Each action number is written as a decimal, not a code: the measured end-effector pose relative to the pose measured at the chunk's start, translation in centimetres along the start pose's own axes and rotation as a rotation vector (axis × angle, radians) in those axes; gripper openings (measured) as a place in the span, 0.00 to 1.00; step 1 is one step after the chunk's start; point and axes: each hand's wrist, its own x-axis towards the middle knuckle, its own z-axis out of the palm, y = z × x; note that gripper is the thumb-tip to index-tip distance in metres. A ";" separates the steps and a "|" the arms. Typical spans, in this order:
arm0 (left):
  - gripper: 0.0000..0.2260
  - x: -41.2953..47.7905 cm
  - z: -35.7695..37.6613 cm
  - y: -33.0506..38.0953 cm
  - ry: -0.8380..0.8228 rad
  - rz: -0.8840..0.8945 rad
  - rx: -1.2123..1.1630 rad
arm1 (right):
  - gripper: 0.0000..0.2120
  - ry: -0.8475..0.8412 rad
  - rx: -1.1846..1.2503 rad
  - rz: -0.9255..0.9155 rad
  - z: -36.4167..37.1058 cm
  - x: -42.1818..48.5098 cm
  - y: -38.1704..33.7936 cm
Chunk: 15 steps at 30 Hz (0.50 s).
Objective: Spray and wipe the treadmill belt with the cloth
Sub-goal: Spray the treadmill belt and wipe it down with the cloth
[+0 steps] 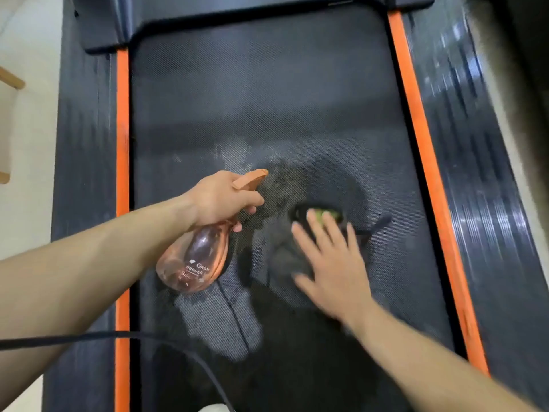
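The dark treadmill belt [267, 99] runs up the middle of the view, with a wet patch at its centre. My left hand [221, 197] grips an orange translucent spray bottle [193, 260] by the neck, nozzle pointing right over the wet patch. My right hand [329, 260] lies flat and spread on a cloth [322, 215] on the belt. The cloth is blurred; only a dark part and a green bit show past my fingertips.
Orange strips [122, 129] [416, 120] border the belt, with dark side rails [475, 173] outside them. The motor cover [208, 16] is at the top. A black cable [148, 340] crosses the lower left. Pale floor [26, 150] lies left.
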 end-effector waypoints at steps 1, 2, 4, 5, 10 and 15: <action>0.14 0.0 0.0 0.0 -0.010 -0.004 -0.003 | 0.45 -0.019 -0.003 -0.064 0.6 -3.1 -0.3; 0.17 -0.1 0.1 0.2 -0.020 -0.006 -0.003 | 0.46 -0.033 -0.016 -0.124 1.1 -4.9 -0.1; 0.21 -0.2 0.3 0.2 -0.024 -0.006 0.009 | 0.45 -0.066 -0.035 -0.219 1.2 -4.4 1.7; 0.21 -0.1 0.4 0.1 -0.031 -0.004 0.027 | 0.45 -0.075 -0.036 -0.223 1.0 -3.0 2.6; 0.07 -0.4 0.5 -1.7 -0.065 -0.016 0.152 | 0.39 0.027 0.030 0.213 -1.8 8.9 6.2; 0.09 -2.2 0.7 -1.9 -0.041 -0.010 0.236 | 0.38 0.068 0.016 0.261 -1.0 6.0 2.5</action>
